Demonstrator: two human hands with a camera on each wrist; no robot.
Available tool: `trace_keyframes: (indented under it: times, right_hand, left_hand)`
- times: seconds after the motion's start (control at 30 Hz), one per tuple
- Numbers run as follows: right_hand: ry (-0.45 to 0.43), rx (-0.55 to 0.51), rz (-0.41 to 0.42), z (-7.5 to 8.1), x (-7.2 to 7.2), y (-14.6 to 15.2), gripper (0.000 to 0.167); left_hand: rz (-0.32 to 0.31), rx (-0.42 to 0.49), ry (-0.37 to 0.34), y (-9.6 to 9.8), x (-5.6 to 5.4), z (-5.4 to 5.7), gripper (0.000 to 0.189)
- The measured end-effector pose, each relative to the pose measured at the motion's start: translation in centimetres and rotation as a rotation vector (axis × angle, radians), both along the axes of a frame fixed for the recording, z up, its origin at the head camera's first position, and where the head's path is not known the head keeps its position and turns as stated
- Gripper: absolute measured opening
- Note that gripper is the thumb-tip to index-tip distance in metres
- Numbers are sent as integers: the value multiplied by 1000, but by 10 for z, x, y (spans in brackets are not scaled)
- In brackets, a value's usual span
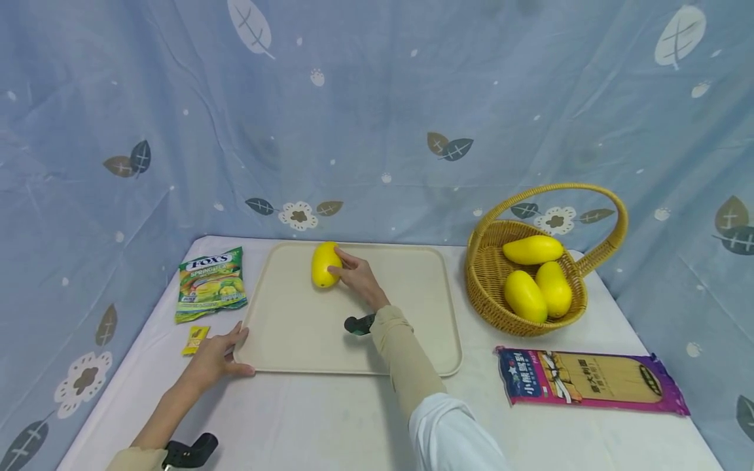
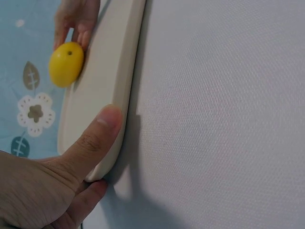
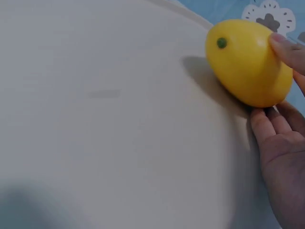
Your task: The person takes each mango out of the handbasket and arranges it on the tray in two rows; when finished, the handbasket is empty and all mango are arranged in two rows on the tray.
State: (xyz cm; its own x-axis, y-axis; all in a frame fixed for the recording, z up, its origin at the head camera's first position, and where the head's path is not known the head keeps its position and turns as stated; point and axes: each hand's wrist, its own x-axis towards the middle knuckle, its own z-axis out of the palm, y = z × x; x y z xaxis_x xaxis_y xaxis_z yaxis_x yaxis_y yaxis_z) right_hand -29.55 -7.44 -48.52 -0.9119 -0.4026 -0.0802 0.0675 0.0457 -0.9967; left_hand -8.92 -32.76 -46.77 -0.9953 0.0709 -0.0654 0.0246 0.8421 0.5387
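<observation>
A yellow mango (image 1: 325,265) with a small green stem spot is at the back left of a beige tray (image 1: 400,327). My right hand (image 1: 360,280) holds it from the right, with the thumb and fingers about its side. In the right wrist view the mango (image 3: 250,64) casts a shadow on the tray; whether it touches the surface I cannot tell. At the tray's front left corner my left hand (image 1: 212,356) grips the edge. The left wrist view shows that thumb (image 2: 93,143) on the rim and a finger low against the corner.
Right of the tray stands a wicker basket (image 1: 480,288) with a tall handle and three mangoes (image 1: 526,296) inside. A purple pasta packet (image 1: 595,378) lies before it. Left of the tray are a green FOX'S candy bag (image 1: 212,284) and a small yellow wrapped candy (image 1: 196,340). A blue curtain (image 1: 377,118) hangs behind.
</observation>
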Motion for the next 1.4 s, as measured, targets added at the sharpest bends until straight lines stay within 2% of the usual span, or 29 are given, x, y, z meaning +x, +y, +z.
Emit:
trace_keyframes:
  times: [0.27, 0.43, 0.67, 0.83, 1.03, 1.23, 1.4]
  right_hand:
    - [-2, -43, -31, -2, 2, -3, 58]
    - [-3, -67, -58, -3, 3, -3, 59]
    - [33, -58, -20, 1, 5, 17, 56]
    - [86, -49, 48, 12, 2, 42, 52]
    - [83, -104, 171, 28, 7, 81, 51]
    - [101, -80, 255, 44, 26, 134, 49]
    - [132, 9, 289, 59, 47, 184, 47]
  left_hand:
    - [14, -18, -24, 0, 0, -1, 92]
    - [7, -20, 4, 1, 0, -2, 92]
    - [-1, -4, -1, 4, -2, -4, 93]
    - [0, -2, 4, 2, -1, -2, 93]
    - [-7, -22, 9, -1, -1, -2, 94]
    - [-21, -40, 12, -1, -2, -2, 94]
    - [-22, -42, 14, -1, -1, -1, 94]
